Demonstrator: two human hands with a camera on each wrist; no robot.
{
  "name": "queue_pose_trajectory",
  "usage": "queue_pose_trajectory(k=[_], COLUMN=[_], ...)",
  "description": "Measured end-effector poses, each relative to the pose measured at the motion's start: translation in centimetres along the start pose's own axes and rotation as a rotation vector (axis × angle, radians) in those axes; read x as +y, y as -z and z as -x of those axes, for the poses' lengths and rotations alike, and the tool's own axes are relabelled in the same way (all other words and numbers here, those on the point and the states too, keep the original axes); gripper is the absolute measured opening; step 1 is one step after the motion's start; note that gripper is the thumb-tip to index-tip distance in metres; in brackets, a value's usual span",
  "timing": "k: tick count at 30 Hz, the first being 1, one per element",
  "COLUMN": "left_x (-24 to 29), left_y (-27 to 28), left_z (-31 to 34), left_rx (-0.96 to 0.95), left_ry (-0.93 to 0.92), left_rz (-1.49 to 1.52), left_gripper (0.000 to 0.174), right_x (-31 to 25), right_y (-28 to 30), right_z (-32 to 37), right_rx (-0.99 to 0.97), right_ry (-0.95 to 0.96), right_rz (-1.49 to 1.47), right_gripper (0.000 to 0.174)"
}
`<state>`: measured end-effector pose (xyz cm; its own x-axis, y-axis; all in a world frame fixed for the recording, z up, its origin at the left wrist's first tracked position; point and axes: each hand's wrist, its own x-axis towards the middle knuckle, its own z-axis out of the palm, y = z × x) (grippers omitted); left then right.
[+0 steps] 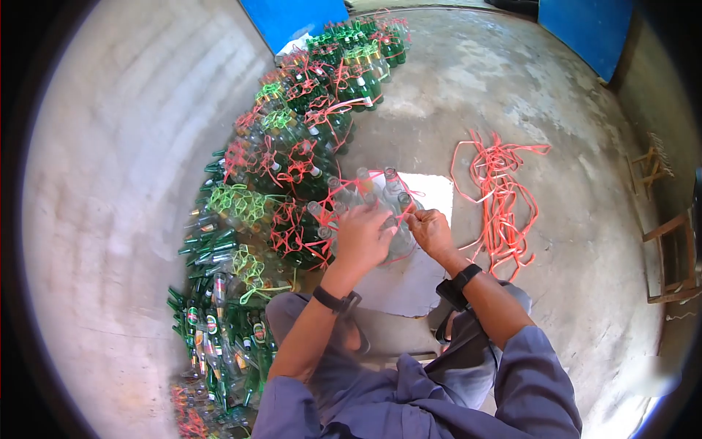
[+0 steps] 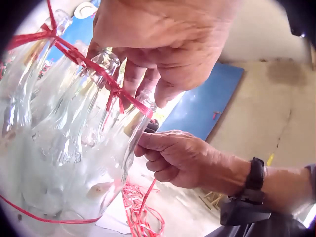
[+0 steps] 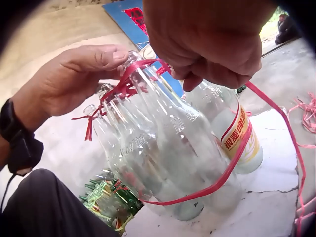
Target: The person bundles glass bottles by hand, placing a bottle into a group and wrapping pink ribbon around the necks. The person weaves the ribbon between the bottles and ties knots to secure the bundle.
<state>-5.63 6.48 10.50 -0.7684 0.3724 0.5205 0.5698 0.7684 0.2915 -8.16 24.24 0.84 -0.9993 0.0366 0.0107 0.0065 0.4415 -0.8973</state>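
Observation:
Several clear bottles (image 3: 173, 133) stand bunched on a white board (image 1: 431, 197), red strap (image 3: 217, 182) running around their bodies and knotted between their necks. One bottle carries a yellow and red label (image 3: 242, 138). The left hand (image 1: 363, 238) (image 2: 158, 44) lies over the bottle necks, its thumb and fingers at the mouth of a near bottle. Beside it, the right hand (image 1: 431, 233) (image 3: 207, 54) has its fingers curled round the red strap close to the necks, and a length of strap trails from it to the right. The right fingertips are partly hidden.
Strapped bundles of green and clear bottles (image 1: 292, 154) line the left side, with loose green bottles (image 1: 212, 322) nearer the person. A tangled heap of red strap (image 1: 504, 197) lies on the floor at right. Wooden furniture (image 1: 669, 256) stands by the right wall.

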Motion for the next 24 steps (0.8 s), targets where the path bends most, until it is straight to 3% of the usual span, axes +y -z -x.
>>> queue_pose_trajectory(k=[4,6,9,15,24], left_x=[1.2,0.8,-0.2,-1.3,-1.2], left_y=[1.3,0.7,-0.8,-0.7,0.0], left_z=[-1.1,-1.4,-1.5,-2.0,-2.9], left_rx=[-0.072,-0.249,-0.269,-0.357,-0.427], left_ry=[-0.06,-0.001,0.062,0.084,-0.04], left_rz=[-0.093,0.004,0.139,0.271,0.046], left_gripper=[0.035,0.043,0.045,0.042,0.039], right_x=[-1.2,-1.5,-1.9,-2.1,-3.3], right_y=[-1.1,-1.2,-0.9,-0.7,0.1], right_z=[0.5,0.2,-0.3,-0.6,-0.5], right_rx=[0.091,0.0,-0.06,-0.045,-0.074], right_ry=[-0.012,-0.137,-0.228,-0.232,-0.278], right_rz=[0.127,0.132,0.181,0.16,0.212], right_gripper=[0.039,0.036,0.037,0.033,0.036])
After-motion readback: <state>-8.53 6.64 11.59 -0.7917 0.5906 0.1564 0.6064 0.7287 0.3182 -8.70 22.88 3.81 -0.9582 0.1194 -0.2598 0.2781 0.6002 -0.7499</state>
